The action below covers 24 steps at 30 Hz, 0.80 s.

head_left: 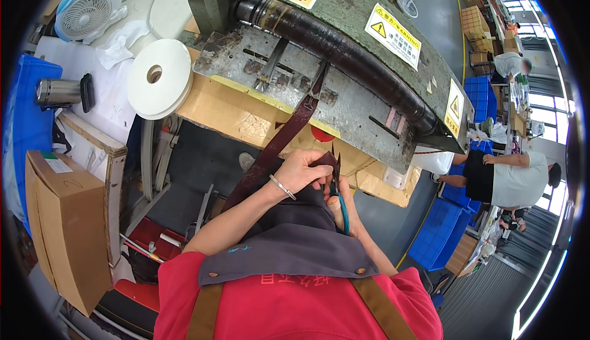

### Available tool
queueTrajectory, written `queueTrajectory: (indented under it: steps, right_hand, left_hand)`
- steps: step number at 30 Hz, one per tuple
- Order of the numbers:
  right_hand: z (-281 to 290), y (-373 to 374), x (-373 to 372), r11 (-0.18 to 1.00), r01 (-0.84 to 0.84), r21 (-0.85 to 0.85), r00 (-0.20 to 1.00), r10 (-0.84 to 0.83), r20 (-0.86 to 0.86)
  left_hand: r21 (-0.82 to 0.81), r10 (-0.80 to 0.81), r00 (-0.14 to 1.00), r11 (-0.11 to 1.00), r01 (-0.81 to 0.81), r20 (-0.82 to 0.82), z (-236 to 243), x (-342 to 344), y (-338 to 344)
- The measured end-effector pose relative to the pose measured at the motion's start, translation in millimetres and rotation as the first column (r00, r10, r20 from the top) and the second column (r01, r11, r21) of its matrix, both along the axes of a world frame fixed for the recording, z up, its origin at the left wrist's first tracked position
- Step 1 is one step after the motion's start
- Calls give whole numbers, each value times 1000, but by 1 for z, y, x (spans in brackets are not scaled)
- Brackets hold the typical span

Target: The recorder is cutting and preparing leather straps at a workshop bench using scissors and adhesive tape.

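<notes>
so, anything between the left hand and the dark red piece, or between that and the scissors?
Nothing visible. The left hand pinches the dark red piece; the scissors in the right hand are close beside it.

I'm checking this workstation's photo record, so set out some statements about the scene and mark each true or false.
1. The left hand holds a dark red piece. True.
2. The other hand grips a hammer. False: the right hand holds scissors.
3. A white roll stands left of the machine. True.
4. A black lamp stands at the upper left. False: that is a blue-and-white fan.
</notes>
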State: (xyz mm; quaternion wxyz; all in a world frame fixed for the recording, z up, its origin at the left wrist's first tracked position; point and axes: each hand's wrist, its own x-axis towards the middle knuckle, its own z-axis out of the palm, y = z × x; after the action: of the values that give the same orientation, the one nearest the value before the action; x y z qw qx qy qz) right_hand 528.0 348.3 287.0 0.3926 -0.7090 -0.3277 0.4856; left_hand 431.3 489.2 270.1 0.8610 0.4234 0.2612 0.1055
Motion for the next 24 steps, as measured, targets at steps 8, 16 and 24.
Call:
queueTrajectory:
  steps: [8, 16, 24]
  right_hand:
    - [-3, -10, 2, 998, 47, 33, 981, -53, 188]
    - [-4, -22, 9, 997, 68, -42, 975, -58, 214]
    - [-4, -18, 21, 999, 49, 5, 978, -49, 203]
  left_hand:
    - [-11, -88, 996, 996, 88, 3, 2, 6, 3]
    - [-6, -104, 994, 995, 104, -8, -5, 14, -3]
    - [-26, -159, 987, 987, 159, -6, -6, 24, -8]
